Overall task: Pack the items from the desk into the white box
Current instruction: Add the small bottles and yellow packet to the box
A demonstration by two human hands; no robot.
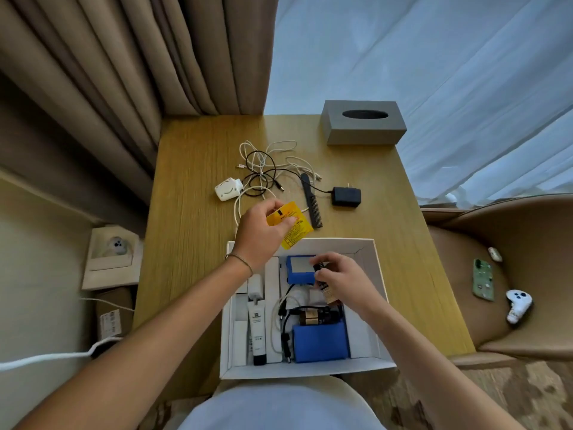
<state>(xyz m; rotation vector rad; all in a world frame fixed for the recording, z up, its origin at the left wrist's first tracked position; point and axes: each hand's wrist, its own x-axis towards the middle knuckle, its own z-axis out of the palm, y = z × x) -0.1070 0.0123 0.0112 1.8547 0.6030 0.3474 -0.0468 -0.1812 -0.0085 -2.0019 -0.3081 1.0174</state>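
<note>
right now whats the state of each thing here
white box: open, partly packed
left hand: pinches yellow packet above the box's far edge
right hand: holds small brown bottle over the box
white tube: lying in the box
black adapter: on the desk, unplugged
black comb: flat on the desk
cables: tangled on the desk
tissue box: on the desk's far edge

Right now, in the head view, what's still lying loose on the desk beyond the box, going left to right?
White charger → tangled cables → black comb → black adapter. The grey tissue box sits farther back, right of them.
</note>
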